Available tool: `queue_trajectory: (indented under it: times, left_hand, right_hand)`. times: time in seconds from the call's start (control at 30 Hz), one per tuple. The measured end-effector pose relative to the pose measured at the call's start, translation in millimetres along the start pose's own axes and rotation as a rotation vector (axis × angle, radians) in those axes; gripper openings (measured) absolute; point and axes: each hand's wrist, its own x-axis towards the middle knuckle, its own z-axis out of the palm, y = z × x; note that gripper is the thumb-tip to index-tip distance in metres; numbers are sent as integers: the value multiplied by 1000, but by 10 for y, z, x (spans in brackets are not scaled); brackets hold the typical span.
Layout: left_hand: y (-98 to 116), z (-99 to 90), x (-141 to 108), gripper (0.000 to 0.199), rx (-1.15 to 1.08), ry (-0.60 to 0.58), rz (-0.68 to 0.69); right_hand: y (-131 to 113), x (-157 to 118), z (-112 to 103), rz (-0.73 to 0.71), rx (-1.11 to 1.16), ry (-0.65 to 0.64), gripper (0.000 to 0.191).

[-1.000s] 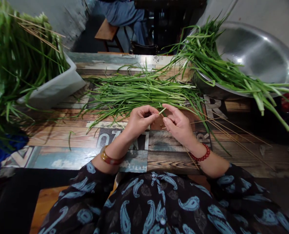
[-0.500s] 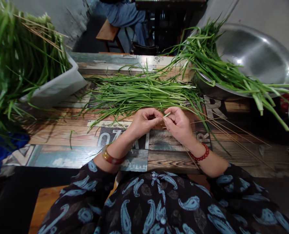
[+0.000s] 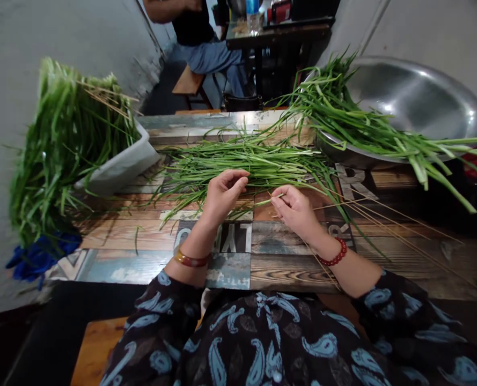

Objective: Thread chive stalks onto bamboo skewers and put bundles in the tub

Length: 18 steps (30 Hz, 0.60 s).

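Note:
My right hand (image 3: pixel 294 208) pinches a green stalk (image 3: pixel 264 202) with a thin skewer beside it, just in front of a spread of long green stalks (image 3: pixel 238 161) on the wooden table (image 3: pixel 121 236). Over the near left part of that spread is my left hand (image 3: pixel 225 194), its thumb and fingers slightly apart and nothing visible between them. Several thin skewers (image 3: pixel 399 230) lie on the table to the right of my right hand.
A white bin (image 3: pixel 121 166) heaped with greens (image 3: pixel 81 128) and skewers stands at left, blue material (image 3: pixel 43 254) beside it. At right, a large metal basin (image 3: pixel 419 102) holds more greens. A person (image 3: pixel 206 53) sits beyond the table.
My left hand has let go of the stalk and moved left, away from my right hand, which still pinches it. The camera view has tilted upward.

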Motion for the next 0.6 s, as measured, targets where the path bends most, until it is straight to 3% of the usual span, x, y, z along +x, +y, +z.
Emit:
queue_trajectory:
  times: [0.13, 0.23, 0.43, 0.6]
  left_hand:
    - [14, -18, 264, 19, 394, -12, 274]
    - [45, 85, 485, 22, 658, -76, 413]
    - [79, 375, 681, 22, 989, -150, 476]
    - [119, 375, 627, 18, 1003, -106, 529]
  right_hand:
    - [29, 13, 4, -31, -53, 6, 26]
    - [15, 6, 15, -60, -102, -7, 21]
    - [-20, 23, 33, -111, -154, 14, 16]
    - [-44, 30, 21, -141, -168, 21, 14]
